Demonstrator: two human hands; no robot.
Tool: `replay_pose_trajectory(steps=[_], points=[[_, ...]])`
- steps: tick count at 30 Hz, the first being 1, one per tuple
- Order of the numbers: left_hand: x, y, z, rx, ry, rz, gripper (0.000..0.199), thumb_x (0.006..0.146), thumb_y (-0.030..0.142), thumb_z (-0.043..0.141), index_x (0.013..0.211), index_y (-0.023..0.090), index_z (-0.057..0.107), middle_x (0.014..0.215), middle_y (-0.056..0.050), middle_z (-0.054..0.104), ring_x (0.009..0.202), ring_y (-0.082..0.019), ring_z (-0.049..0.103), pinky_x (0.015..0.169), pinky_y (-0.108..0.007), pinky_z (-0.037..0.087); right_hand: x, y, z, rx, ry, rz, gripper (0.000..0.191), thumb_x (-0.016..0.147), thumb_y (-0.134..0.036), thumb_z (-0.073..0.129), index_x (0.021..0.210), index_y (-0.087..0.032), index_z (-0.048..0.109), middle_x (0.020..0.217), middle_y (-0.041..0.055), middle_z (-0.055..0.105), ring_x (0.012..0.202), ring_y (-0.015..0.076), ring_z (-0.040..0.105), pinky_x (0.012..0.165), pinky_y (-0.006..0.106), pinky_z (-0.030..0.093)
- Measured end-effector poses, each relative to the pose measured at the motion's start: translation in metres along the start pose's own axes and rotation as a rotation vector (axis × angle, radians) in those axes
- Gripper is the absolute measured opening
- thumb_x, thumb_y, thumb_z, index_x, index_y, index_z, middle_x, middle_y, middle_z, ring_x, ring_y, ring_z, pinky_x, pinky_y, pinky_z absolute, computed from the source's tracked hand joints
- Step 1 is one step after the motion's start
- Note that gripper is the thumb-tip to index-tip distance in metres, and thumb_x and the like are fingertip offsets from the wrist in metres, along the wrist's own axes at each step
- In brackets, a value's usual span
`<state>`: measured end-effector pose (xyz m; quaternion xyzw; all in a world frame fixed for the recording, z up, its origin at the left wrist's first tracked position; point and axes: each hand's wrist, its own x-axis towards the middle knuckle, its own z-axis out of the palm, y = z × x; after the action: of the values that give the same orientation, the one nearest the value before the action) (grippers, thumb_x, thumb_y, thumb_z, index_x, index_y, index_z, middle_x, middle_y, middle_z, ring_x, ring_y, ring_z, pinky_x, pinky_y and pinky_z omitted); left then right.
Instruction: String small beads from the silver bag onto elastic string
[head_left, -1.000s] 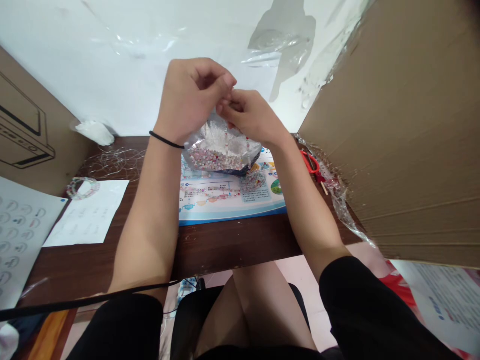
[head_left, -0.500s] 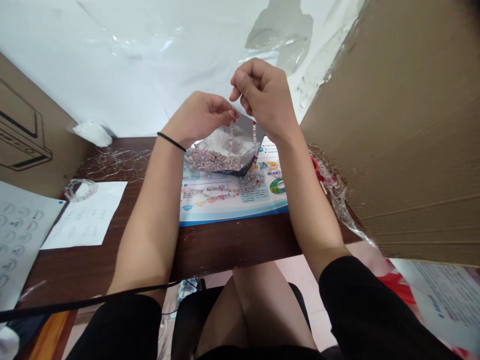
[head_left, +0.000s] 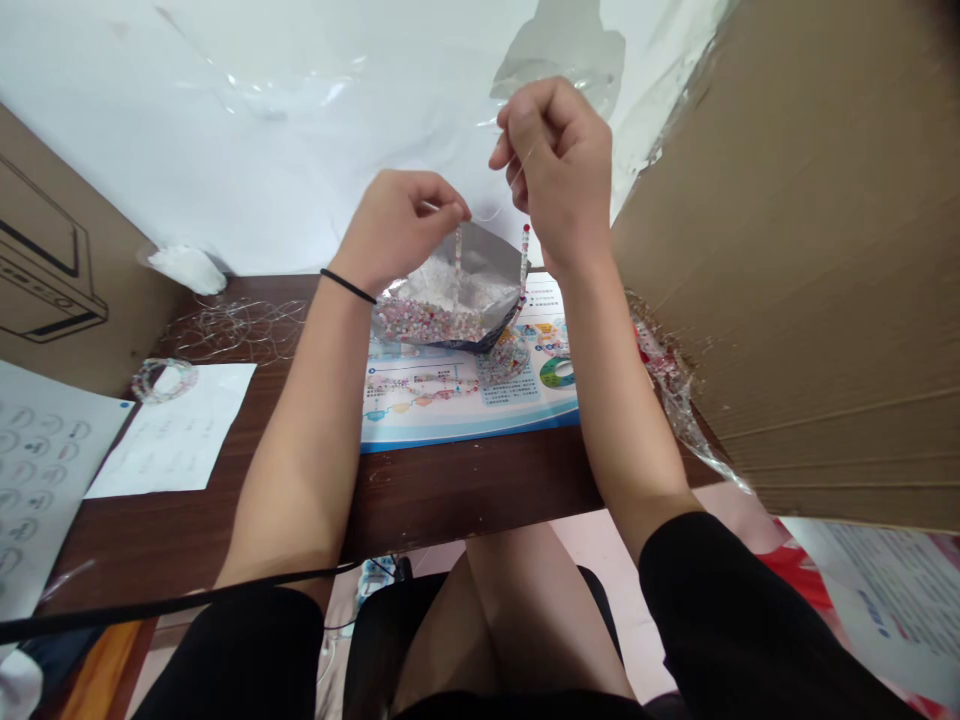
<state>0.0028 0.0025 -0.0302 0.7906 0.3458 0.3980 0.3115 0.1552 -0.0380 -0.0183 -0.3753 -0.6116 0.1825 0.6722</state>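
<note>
My left hand (head_left: 397,228) pinches a thin thread above an open foil bag (head_left: 480,262), and a short beaded strand (head_left: 458,262) hangs from its fingertips. My right hand (head_left: 559,170) is higher and further right, closed on the same thread or a second one. A second beaded strand (head_left: 524,262) with a red top bead hangs below it, by the bag's edge. The bag holds a heap of small pink and white beads (head_left: 427,320). A black band (head_left: 345,286) circles my left wrist.
The bag rests on a printed blue-edged mat (head_left: 465,420) on a dark wooden table (head_left: 465,490). A cardboard panel (head_left: 787,250) stands at the right. Left of the mat lie tangled thread (head_left: 232,330), a bead ring (head_left: 163,380) and white paper (head_left: 169,430).
The hands were together above the bag and have moved apart. My right hand has risen up and right, lifting its strand. My left hand has dropped slightly lower and to the left.
</note>
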Motion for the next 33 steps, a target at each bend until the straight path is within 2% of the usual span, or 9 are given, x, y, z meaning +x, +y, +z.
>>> replay_pose_trajectory(steps=[3, 6, 13, 17, 20, 24, 27, 31, 33], points=[[0.003, -0.001, -0.002, -0.02, 0.177, 0.096, 0.012, 0.077, 0.019, 0.059, 0.075, 0.019, 0.071, 0.075, -0.002, 0.068, 0.061, -0.01, 0.053, 0.06, -0.026, 0.045, 0.0, 0.01, 0.0, -0.115, -0.078, 0.086, 0.018, 0.088, -0.034, 0.049, 0.071, -0.027, 0.051, 0.064, -0.0014, 0.058, 0.048, 0.0123, 0.04, 0.045, 0.028, 0.028], [0.004, 0.002, -0.004, -0.014, 0.253, 0.152, 0.012, 0.078, 0.024, 0.06, 0.076, 0.025, 0.072, 0.078, 0.0, 0.069, 0.064, -0.012, 0.056, 0.06, -0.028, 0.049, -0.002, 0.013, 0.002, -0.182, -0.165, 0.178, 0.018, 0.086, -0.036, 0.049, 0.071, -0.028, 0.051, 0.063, -0.0021, 0.059, 0.048, 0.0133, 0.043, 0.044, 0.028, 0.028], [0.002, 0.011, -0.006, 0.01, 0.288, 0.223, 0.016, 0.08, 0.018, 0.056, 0.078, 0.019, 0.071, 0.083, -0.002, 0.07, 0.068, -0.012, 0.06, 0.06, -0.028, 0.051, -0.007, 0.011, 0.006, -0.112, -0.312, 0.28, 0.011, 0.081, -0.039, 0.059, 0.076, -0.029, 0.058, 0.055, -0.0027, 0.057, 0.045, 0.013, 0.04, 0.046, 0.029, 0.029], [0.002, 0.013, -0.005, -0.04, 0.315, 0.266, 0.014, 0.081, 0.017, 0.055, 0.078, 0.019, 0.069, 0.083, -0.002, 0.069, 0.069, -0.013, 0.06, 0.058, -0.027, 0.05, -0.009, 0.009, 0.008, -0.083, -0.44, 0.293, 0.013, 0.081, -0.038, 0.061, 0.072, -0.028, 0.063, 0.057, -0.0019, 0.058, 0.045, 0.0114, 0.039, 0.048, 0.029, 0.03], [0.003, 0.013, -0.004, -0.073, 0.31, 0.256, 0.013, 0.081, 0.018, 0.055, 0.077, 0.021, 0.068, 0.084, -0.002, 0.068, 0.068, -0.013, 0.06, 0.057, -0.027, 0.049, -0.009, 0.006, 0.009, -0.092, -0.435, 0.301, 0.017, 0.079, -0.04, 0.063, 0.066, -0.029, 0.063, 0.059, -0.0006, 0.06, 0.049, 0.0126, 0.043, 0.05, 0.029, 0.032], [0.003, 0.012, -0.006, -0.189, 0.225, 0.033, 0.022, 0.076, 0.009, 0.051, 0.084, 0.026, 0.062, 0.085, 0.0, 0.068, 0.07, -0.014, 0.061, 0.057, -0.027, 0.049, -0.006, 0.004, 0.009, -0.096, -0.281, 0.254, 0.019, 0.08, -0.046, 0.059, 0.068, -0.031, 0.06, 0.07, 0.0002, 0.066, 0.056, 0.0156, 0.051, 0.052, 0.031, 0.035], [0.0, 0.012, -0.005, -0.219, 0.076, -0.137, 0.033, 0.072, 0.0, 0.047, 0.094, 0.021, 0.059, 0.085, 0.0, 0.069, 0.076, -0.015, 0.064, 0.063, -0.028, 0.048, -0.004, 0.003, 0.006, -0.086, -0.182, 0.164, 0.019, 0.083, -0.047, 0.052, 0.072, -0.033, 0.057, 0.077, -0.0009, 0.067, 0.057, 0.0159, 0.051, 0.051, 0.031, 0.035], [-0.005, 0.014, -0.003, -0.168, -0.18, -0.145, 0.026, 0.074, -0.001, 0.048, 0.088, 0.014, 0.065, 0.084, -0.004, 0.069, 0.08, -0.013, 0.063, 0.07, -0.027, 0.045, -0.005, -0.001, 0.004, -0.084, -0.124, 0.089, 0.021, 0.088, -0.046, 0.047, 0.075, -0.032, 0.054, 0.082, -0.0016, 0.066, 0.054, 0.0148, 0.046, 0.052, 0.031, 0.036], [-0.006, 0.013, -0.002, -0.093, -0.239, -0.104, 0.019, 0.077, 0.006, 0.053, 0.085, 0.014, 0.068, 0.085, -0.005, 0.069, 0.078, -0.013, 0.061, 0.067, -0.026, 0.042, -0.006, -0.005, 0.004, -0.1, -0.111, 0.082, 0.02, 0.09, -0.045, 0.044, 0.077, -0.032, 0.053, 0.084, -0.0022, 0.065, 0.052, 0.0144, 0.043, 0.052, 0.031, 0.036]])
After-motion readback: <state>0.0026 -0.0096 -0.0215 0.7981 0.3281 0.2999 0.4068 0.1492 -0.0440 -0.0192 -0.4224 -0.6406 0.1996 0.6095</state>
